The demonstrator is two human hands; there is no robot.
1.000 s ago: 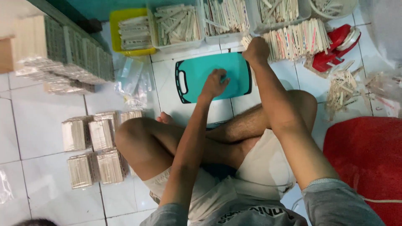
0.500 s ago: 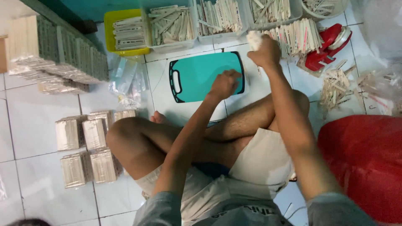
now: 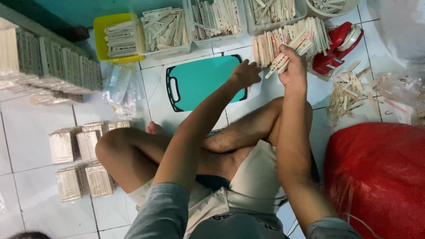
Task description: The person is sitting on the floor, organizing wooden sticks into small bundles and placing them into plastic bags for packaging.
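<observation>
Head view showed the person seated cross-legged on the white tiled floor, and the right hand was closed around a small bundle of flat wooden sticks, lifted a little above the loose row of sticks that lay just behind it. Half a second before, this hand was only reaching into that row with almost nothing in the fingers; now it had a fan of sticks in its grasp, so I judged that a fresh handful was just taken up. The left hand had drawn nearer to the right one and rested, loosely curled and empty as far as I could tell, on the right edge of the teal cutting board.

Beside the gripped bundle, further to the right, stood one red tape dispenser, and below it one loose heap of sticks and one red bag. Behind the hands I counted four trays of sorted sticks: one yellow tray and three clear trays, with the rim of a white basket at the corner. Far to the left of the grip lay about seven wrapped packs on the tiles, and a long stack of packs against the wall; their number I could not tell.
</observation>
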